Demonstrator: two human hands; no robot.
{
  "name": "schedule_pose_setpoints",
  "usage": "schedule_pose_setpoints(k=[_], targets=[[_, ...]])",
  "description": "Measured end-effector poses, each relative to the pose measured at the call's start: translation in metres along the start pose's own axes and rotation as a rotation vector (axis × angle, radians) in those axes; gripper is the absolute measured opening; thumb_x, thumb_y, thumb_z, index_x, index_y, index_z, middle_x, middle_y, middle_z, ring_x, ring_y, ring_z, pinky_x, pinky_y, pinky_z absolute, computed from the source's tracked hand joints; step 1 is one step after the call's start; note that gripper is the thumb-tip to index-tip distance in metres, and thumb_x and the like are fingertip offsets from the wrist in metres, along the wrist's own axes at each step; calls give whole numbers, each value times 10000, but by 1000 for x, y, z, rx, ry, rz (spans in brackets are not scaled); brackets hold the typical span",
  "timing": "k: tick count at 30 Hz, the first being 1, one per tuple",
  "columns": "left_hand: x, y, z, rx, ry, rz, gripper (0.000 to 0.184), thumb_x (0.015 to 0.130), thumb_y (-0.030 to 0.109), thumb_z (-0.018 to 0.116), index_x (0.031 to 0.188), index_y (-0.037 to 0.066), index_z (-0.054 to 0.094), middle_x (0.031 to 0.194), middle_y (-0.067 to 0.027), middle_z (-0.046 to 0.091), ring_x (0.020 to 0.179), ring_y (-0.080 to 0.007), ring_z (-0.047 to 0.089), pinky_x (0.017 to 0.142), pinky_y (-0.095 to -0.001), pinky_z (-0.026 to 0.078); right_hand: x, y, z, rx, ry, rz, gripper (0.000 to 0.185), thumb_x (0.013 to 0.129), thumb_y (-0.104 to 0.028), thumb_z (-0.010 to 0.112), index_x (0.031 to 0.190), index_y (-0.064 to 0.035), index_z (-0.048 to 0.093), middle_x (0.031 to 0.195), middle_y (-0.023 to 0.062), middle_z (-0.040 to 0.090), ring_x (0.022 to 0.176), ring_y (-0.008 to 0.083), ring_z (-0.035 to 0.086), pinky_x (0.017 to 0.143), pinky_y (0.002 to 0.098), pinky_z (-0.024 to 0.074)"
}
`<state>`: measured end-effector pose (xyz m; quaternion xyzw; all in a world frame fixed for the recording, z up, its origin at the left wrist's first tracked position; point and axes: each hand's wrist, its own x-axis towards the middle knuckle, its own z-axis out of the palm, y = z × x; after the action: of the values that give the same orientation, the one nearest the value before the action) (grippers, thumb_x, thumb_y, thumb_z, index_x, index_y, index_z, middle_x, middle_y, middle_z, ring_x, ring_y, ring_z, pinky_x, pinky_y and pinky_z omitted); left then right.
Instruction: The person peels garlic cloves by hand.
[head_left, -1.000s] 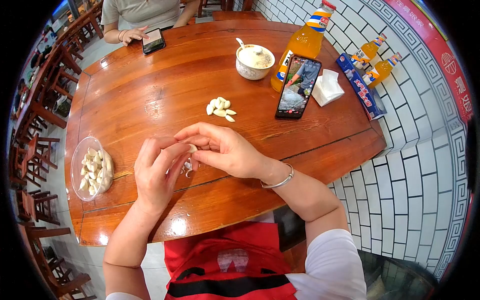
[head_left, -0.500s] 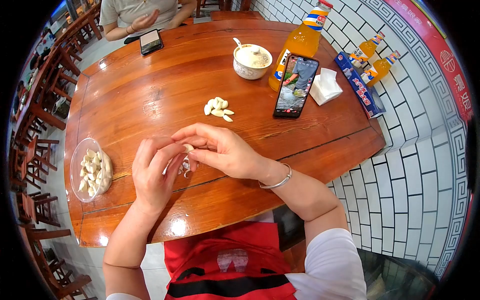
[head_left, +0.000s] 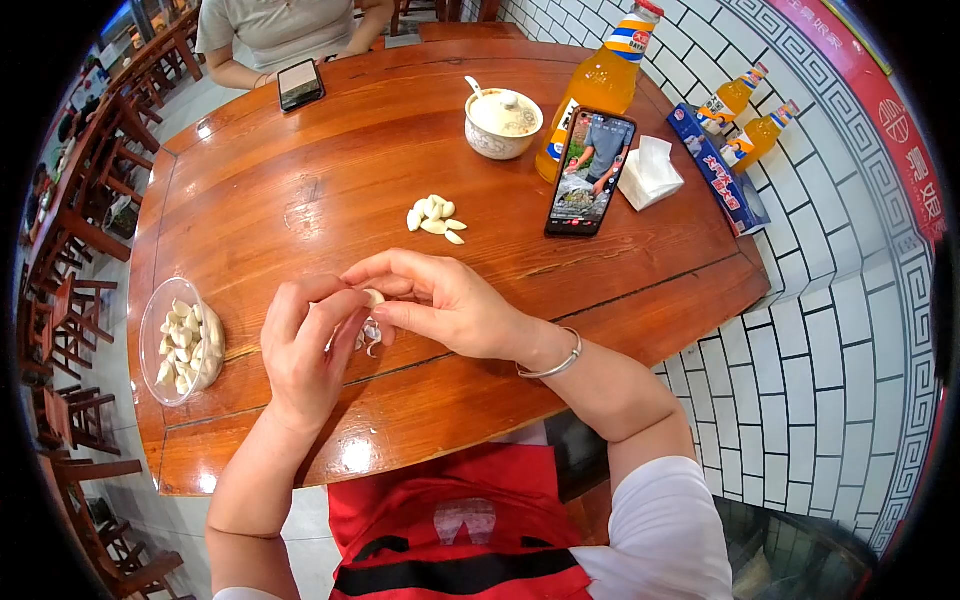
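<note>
Between my two hands, above the near part of the wooden table, is a garlic clove. My left hand curls its fingers against the clove from the left. From the right, my right hand pinches it between thumb and fingers. Bits of papery garlic skin show on the table just below the fingers. Beyond my hands lies a small pile of peeled garlic cloves. To the left stands a clear plastic bowl with many garlic cloves in it.
A propped phone leans against a large orange drink bottle, beside a lidded bowl with a spoon and a pack of tissues. Across the table, a person sits behind another phone. A tiled wall borders the right.
Both hands stay in place around the garlic clove, with only slight finger movement. The seated person across the table has lowered a raised hand. The picture on the propped phone has changed.
</note>
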<state>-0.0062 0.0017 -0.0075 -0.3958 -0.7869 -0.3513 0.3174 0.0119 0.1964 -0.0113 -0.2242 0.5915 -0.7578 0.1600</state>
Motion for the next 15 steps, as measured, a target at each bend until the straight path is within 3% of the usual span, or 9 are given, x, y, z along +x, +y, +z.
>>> schedule_pose_setpoints(k=[15], targets=[[-2, -3, -2, -40, -26, -2, 279, 684, -51, 780, 905, 48, 641, 898, -94, 637, 787, -265, 624, 657, -349, 505, 0, -2, 1, -59, 22, -21, 311, 1007, -72, 559, 1297, 19, 494, 1154, 100, 666, 866, 94, 609, 800, 257, 517]])
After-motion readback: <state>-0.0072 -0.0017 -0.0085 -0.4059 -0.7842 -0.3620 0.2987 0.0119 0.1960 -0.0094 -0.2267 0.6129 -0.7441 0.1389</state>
